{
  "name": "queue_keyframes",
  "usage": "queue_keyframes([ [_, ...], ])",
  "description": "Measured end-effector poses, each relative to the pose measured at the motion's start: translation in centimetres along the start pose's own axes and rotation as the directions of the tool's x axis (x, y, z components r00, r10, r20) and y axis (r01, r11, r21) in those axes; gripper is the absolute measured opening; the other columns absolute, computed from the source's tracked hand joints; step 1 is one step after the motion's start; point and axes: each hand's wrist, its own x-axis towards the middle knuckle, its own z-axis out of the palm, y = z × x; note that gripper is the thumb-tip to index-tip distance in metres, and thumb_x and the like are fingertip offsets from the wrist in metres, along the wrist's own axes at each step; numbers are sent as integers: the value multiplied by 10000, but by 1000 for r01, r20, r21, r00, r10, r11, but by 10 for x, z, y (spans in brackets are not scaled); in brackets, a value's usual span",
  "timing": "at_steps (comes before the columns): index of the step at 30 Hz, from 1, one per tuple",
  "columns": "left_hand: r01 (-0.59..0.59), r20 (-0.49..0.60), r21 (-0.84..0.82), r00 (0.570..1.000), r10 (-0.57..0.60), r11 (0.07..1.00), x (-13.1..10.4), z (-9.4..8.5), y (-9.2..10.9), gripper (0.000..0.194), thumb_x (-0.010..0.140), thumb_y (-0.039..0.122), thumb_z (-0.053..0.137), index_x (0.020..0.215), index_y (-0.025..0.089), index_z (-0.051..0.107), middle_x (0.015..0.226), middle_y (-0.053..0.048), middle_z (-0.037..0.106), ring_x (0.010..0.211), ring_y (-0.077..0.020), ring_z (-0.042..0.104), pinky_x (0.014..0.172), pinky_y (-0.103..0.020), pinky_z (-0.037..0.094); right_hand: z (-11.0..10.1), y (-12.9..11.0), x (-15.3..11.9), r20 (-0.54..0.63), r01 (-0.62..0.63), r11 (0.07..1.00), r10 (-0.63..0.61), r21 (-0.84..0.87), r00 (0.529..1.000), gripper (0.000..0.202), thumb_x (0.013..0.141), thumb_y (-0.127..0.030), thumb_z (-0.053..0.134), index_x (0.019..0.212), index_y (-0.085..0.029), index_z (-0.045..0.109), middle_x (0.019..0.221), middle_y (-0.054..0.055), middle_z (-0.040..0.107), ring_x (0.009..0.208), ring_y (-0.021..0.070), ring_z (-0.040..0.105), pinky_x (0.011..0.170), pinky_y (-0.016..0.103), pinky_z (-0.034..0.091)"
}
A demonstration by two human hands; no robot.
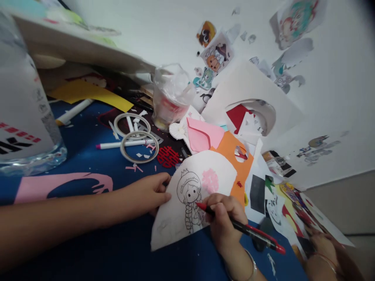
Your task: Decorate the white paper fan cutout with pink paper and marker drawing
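Note:
A white sheet of paper [170,232] with a curved cut edge lies before me on the blue table. On it is a black line drawing [190,191] of a crowned, braided figure, beside a pink cut-paper piece [210,180]. At the sheet's left edge my left hand [155,193] is closed, thumb over the paper and other fingers partly hidden. My right hand [225,222] grips a black and red pen [254,233], its red tip at the figure's neck. Whether the tip touches the paper, I cannot tell.
A large clear bottle [26,101] stands at left. Two tape rolls [139,146], a white marker [111,145] and paper scraps lie behind my left hand. A bagged cup [171,99] stands farther back. Orange paper [244,160] adjoins the sheet. Another person's hand [322,249] is at lower right.

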Motion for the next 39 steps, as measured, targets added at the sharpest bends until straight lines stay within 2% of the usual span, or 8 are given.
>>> queue_keyframes([
  [5, -111, -74, 95, 990, 119, 989, -1, -10, 7, 450, 558, 422, 587, 916, 177, 466, 583, 47, 540, 516, -138, 532, 442, -228, 381, -9, 0, 8, -190, 17, 1000, -18, -6, 982, 243, 853, -196, 508, 623, -191, 430, 507, -65, 465, 456, 84, 469, 483, 230, 413],
  [10, -156, -102, 77, 981, 163, 985, 0, -17, 11, 508, 614, 465, 620, 1021, 176, 525, 759, -14, 634, 663, -183, 593, 524, -259, 437, -10, 1, 10, -189, 48, 999, -51, -22, 981, 237, 849, -177, 510, 625, -193, 432, 523, -54, 479, 473, 83, 449, 448, 199, 363],
  [17, -149, -120, 19, 981, 151, 989, 4, -21, 4, 505, 675, 499, 614, 1068, 188, 550, 853, -54, 670, 742, -211, 623, 564, -282, 473, -5, 0, 11, -92, -62, 979, 44, -194, 995, 56, 812, -222, 561, 763, -194, 555, 642, -22, 530, 545, 94, 490, 475, 209, 400],
  [21, -164, -35, 61, 985, 166, 985, 2, -19, 6, 493, 649, 522, 620, 993, 180, 532, 757, -11, 639, 651, -177, 611, 544, -271, 466, -3, -8, 15, 90, 44, 968, -22, -245, 996, 64, 774, -162, 596, 822, -202, 579, 753, 12, 570, 720, 133, 557, 622, 256, 472],
  [25, -178, 23, 122, 984, 177, 976, -3, -15, 10, 471, 649, 491, 611, 968, 171, 480, 675, 25, 595, 604, -152, 594, 554, -268, 470, 2, -13, 14, 231, 95, 979, -51, -180, 972, 170, 743, -162, 632, 901, -209, 586, 833, 37, 613, 763, 150, 594, 655, 276, 502],
  [29, -187, 92, 206, 981, 171, 961, -2, -14, 8, 434, 675, 473, 572, 961, 170, 451, 628, 38, 573, 596, -152, 591, 564, -267, 472, 12, -12, 9, 281, 87, 975, -27, -205, 959, 47, 752, -184, 603, 772, -203, 566, 692, 6, 629, 635, 127, 607, 581, 243, 495],
  [33, -246, 125, 338, 968, 215, 909, -1, -11, 7, 315, 739, 425, 515, 930, 178, 468, 620, 36, 558, 592, -145, 572, 551, -252, 456, 23, -12, 11, 396, 212, 923, -73, -320, 915, 238, 770, -176, 524, 556, -198, 420, 532, -17, 573, 491, 104, 565, 476, 209, 443],
  [39, -265, 127, 363, 964, 234, 893, -1, -9, 7, 298, 754, 409, 483, 931, 169, 477, 612, 28, 545, 576, -159, 569, 539, -265, 462, 31, -11, 14, 536, 334, 865, -93, -373, 839, 288, 768, -134, 457, 544, -222, 299, 509, -20, 556, 454, 104, 531, 434, 226, 398],
])
